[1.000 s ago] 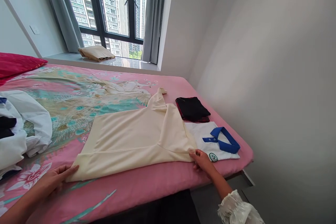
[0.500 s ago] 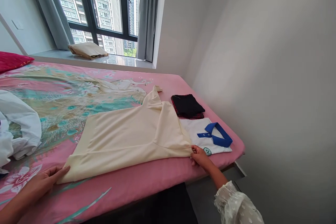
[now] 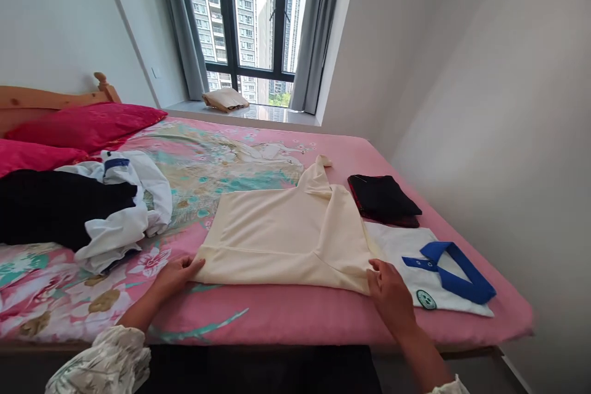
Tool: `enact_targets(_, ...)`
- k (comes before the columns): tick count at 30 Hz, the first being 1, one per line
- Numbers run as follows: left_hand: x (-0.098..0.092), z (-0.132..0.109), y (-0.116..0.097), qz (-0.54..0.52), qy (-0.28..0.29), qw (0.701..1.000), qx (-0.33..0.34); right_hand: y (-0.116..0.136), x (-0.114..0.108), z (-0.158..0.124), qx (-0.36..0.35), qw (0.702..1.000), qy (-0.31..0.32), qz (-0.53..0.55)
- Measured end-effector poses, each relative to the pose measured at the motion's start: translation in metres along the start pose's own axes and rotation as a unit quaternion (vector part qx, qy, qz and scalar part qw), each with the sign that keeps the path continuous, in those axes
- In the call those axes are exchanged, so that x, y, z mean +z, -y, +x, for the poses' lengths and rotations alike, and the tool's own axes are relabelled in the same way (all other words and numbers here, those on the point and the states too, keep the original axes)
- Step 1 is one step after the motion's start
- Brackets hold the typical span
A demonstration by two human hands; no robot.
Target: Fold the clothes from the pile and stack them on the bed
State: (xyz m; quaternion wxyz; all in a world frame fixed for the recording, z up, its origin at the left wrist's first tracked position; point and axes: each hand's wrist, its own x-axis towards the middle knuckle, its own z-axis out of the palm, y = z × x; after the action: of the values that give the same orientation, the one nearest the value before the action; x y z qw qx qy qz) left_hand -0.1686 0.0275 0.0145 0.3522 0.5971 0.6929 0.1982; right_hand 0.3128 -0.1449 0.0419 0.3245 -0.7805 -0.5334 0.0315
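A cream shirt [image 3: 281, 228] lies on the bed with its near side folded inward and one sleeve sticking out at the far side. At its near left corner, my left hand [image 3: 174, 276] pinches the hem between thumb and fingers. My right hand [image 3: 391, 295] has its fingers closed on the shirt's near right edge. Just beyond that hand lies a folded white polo shirt [image 3: 392, 240] with a blue collar and a round green badge, its left part partly under the cream shirt.
Folded dark clothes [image 3: 383, 194] rest beyond the polo. Crumpled white garments [image 3: 154, 188] and a black garment [image 3: 55, 206] are heaped at the left. Red pillows [image 3: 92, 126] lie by the wooden headboard [image 3: 50, 98]. A beige folded item [image 3: 225, 100] sits on the windowsill.
My view has turned left, bringing the pillows and the clothes heap further into sight. Both hands remain at the same near corners of the cream shirt, which keeps its folded shape.
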Motion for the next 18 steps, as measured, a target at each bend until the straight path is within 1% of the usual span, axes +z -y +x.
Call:
enact_targets(1,0.001,-0.003,-0.001,-0.015,0.007,1.000,0.009,0.014,0.007,-0.002,-0.064,0.998,0.003,0.011)
enact_targets(2,0.002,-0.006,-0.003,-0.020,0.008,1.000,0.023,0.030,0.016,-0.005,-0.113,0.993,0.022,0.032)
enact_targets(4,0.003,-0.013,-0.005,0.007,-0.017,0.999,0.036,0.060,0.037,-0.012,-0.182,0.979,0.067,0.066)
enact_targets(6,0.005,-0.018,-0.006,0.056,-0.053,0.997,0.027,0.086,0.060,-0.017,-0.233,0.964,0.101,0.081)
enact_targets(8,0.006,-0.022,-0.006,0.089,-0.085,0.992,0.017,0.103,0.079,-0.022,-0.269,0.953,0.116,0.076)
enact_targets(9,0.008,-0.023,-0.005,0.103,-0.112,0.988,0.020,0.109,0.087,-0.023,-0.281,0.950,0.122,0.067)
enact_targets(10,0.009,-0.023,-0.006,0.115,-0.149,0.981,0.035,0.114,0.094,-0.025,-0.289,0.947,0.127,0.055)
enact_targets(11,0.012,-0.024,-0.007,0.128,-0.192,0.971,0.070,0.119,0.099,-0.027,-0.293,0.946,0.133,0.042)
enact_targets(12,0.016,-0.025,-0.009,0.142,-0.226,0.956,0.120,0.123,0.104,-0.029,-0.294,0.945,0.139,0.030)
enact_targets(13,0.021,-0.027,-0.013,0.161,-0.241,0.940,0.181,0.127,0.108,-0.030,-0.293,0.945,0.145,0.020)
enact_targets(14,0.027,-0.028,-0.017,0.184,-0.229,0.923,0.247,0.130,0.111,-0.032,-0.294,0.944,0.150,0.013)
enact_targets(15,0.034,-0.030,-0.021,0.212,-0.193,0.909,0.303,0.133,0.115,-0.032,-0.298,0.941,0.159,0.008)
enact_targets(16,0.042,-0.032,-0.025,0.242,-0.149,0.899,0.335,0.135,0.118,-0.032,-0.304,0.937,0.173,0.003)
enact_targets(17,0.049,-0.033,-0.027,0.272,-0.109,0.894,0.339,0.135,0.122,-0.032,-0.307,0.932,0.192,-0.004)
enact_targets(18,0.056,-0.034,-0.029,0.298,-0.081,0.895,0.323,0.133,0.125,-0.030,-0.305,0.928,0.215,-0.014)
